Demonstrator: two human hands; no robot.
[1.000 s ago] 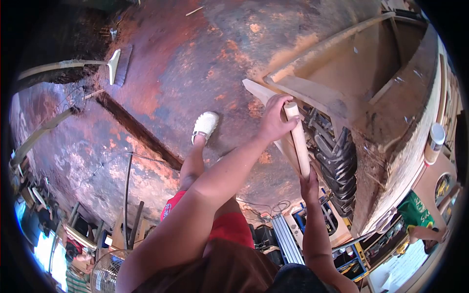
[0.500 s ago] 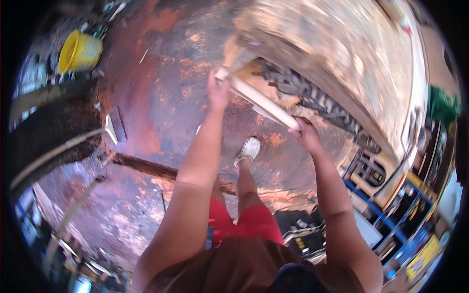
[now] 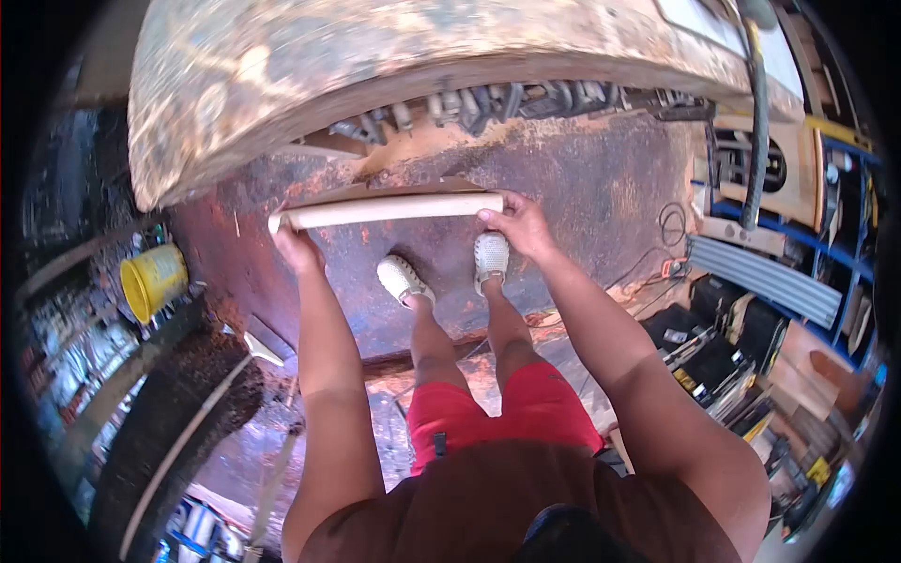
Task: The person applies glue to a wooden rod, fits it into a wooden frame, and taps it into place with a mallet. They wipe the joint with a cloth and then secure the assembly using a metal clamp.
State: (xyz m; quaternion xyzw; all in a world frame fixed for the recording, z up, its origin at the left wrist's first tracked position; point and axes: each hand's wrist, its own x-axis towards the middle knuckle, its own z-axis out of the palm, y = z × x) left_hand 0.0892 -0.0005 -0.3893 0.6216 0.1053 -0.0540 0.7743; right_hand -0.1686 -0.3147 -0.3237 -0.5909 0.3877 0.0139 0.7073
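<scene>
A long pale wooden piece [image 3: 394,210] is held level across the front of my body, with a smooth rounded near edge and a thin brown strip along its far side. My left hand [image 3: 298,248] grips its left end, thumb over the near edge. At the opposite end, my right hand [image 3: 518,225] is wrapped round the corner, its thumb on the near side. The wood hangs above the stained floor, between my feet and the workbench [image 3: 422,42].
Clamps [image 3: 479,105] line the space under the bench's front edge. To the left stand a yellow bucket [image 3: 153,281] and a broom [image 3: 266,347]. On the right are a corrugated grey panel [image 3: 765,279], a blue shelf rack [image 3: 849,253] and black tool cases [image 3: 699,328].
My view and body have turned right to face the bench. The wooden piece, slanted before, now lies crosswise in front of me, still in both hands.
</scene>
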